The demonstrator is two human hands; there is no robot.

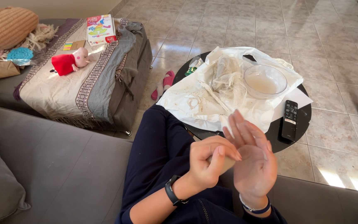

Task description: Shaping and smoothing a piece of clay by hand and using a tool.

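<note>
Lower centre of the frame: the left hand [208, 164], fingers curled, pinches a small pale, smooth-looking piece [227, 164] and presses it against the palm of the right hand [253, 159], which is held flat and open with fingers spread upward. What the piece is made of cannot be told. A black band circles the left wrist; a thin bracelet circles the right.

Above the hands, centre right: a round, dark, glossy table [299, 124] carrying crinkled white paper [195, 101] smeared with brown stains, a crumpled clear plastic wrap [226, 74], a translucent round bowl [265, 81] and – at the table's right edge – a slim black remote [289, 119].

Upper left: a low ottoman [83, 83] draped in woven, fringed cloth, bearing a red-and-pink plush toy [69, 62] and a flat colourful box [100, 29]. Grey matte sofa cushions [63, 166] fill the lower left; beige floor tiles [245, 25] lie across the top.
</note>
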